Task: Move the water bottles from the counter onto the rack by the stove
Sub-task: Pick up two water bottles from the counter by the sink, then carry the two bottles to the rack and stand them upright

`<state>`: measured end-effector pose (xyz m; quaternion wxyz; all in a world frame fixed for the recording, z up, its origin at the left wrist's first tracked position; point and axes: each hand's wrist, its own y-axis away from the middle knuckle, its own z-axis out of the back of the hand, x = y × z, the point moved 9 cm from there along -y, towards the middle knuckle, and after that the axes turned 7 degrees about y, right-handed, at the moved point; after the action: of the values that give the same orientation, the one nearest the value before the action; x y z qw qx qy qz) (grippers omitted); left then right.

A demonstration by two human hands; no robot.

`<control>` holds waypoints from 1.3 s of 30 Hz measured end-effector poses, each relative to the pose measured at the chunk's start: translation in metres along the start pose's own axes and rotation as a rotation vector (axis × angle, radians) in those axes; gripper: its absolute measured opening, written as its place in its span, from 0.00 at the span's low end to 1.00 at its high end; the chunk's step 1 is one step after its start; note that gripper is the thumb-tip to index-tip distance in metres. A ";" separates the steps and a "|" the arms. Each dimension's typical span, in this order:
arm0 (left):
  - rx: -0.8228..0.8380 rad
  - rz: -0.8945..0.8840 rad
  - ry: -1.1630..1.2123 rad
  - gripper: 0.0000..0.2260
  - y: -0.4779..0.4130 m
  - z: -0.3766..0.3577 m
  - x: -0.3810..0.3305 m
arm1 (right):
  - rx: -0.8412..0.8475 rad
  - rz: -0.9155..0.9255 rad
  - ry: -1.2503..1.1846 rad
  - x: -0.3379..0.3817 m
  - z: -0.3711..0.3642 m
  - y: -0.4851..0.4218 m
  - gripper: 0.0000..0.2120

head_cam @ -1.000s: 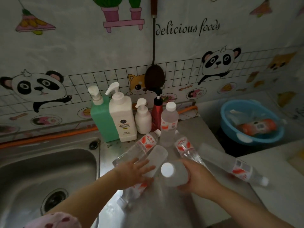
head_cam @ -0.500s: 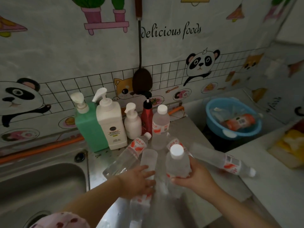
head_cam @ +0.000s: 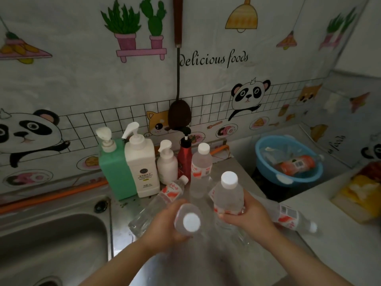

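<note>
My left hand (head_cam: 165, 226) grips a clear water bottle (head_cam: 188, 218) with a white cap, lifted off the steel counter and pointing at the camera. My right hand (head_cam: 250, 215) holds a second water bottle (head_cam: 227, 195) upright by its red-and-white label. One bottle (head_cam: 201, 164) stands upright behind them. Another bottle (head_cam: 158, 201) lies on its side to the left, partly hidden by my left hand. A further lying bottle (head_cam: 288, 217) rests on the counter's right edge. No rack is in view.
Pump dispensers, green (head_cam: 115, 168), white (head_cam: 141, 162), small white (head_cam: 167, 164) and red (head_cam: 184, 159), line the wall. A steel sink (head_cam: 51, 240) lies left. A blue basin (head_cam: 288, 159) holding an orange-labelled bottle sits on the dark stove at right. A yellow packet (head_cam: 358, 190) rests far right.
My left hand has closed on a lying bottle and raised it cap-first. My right hand has lifted its bottle higher and more upright. The view has tilted up and right.
</note>
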<state>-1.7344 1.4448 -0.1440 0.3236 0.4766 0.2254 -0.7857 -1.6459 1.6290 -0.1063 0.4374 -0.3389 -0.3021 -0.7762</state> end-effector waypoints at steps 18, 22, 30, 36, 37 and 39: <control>-0.399 0.218 0.326 0.25 0.027 0.043 -0.041 | 0.027 0.005 -0.039 0.017 -0.015 0.002 0.30; -0.511 0.234 0.355 0.18 0.041 0.054 -0.047 | 0.011 0.051 -0.067 0.029 -0.019 0.005 0.25; -0.717 0.270 0.380 0.18 0.083 0.064 -0.063 | 0.055 0.156 -0.129 0.045 -0.032 0.011 0.20; -0.888 0.344 0.327 0.18 0.132 0.059 -0.068 | 0.189 0.313 -0.140 0.069 -0.046 0.033 0.20; -0.916 0.357 0.323 0.19 0.143 0.057 -0.070 | 0.222 0.338 -0.150 0.072 -0.051 0.038 0.21; -0.975 0.385 0.303 0.20 0.166 0.055 -0.073 | 0.295 0.380 -0.171 0.082 -0.063 0.051 0.21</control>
<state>-1.6224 1.3155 -0.0618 0.6090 0.4119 0.5163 -0.4392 -1.6485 1.5199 -0.0697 0.5930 -0.3865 -0.3787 -0.5963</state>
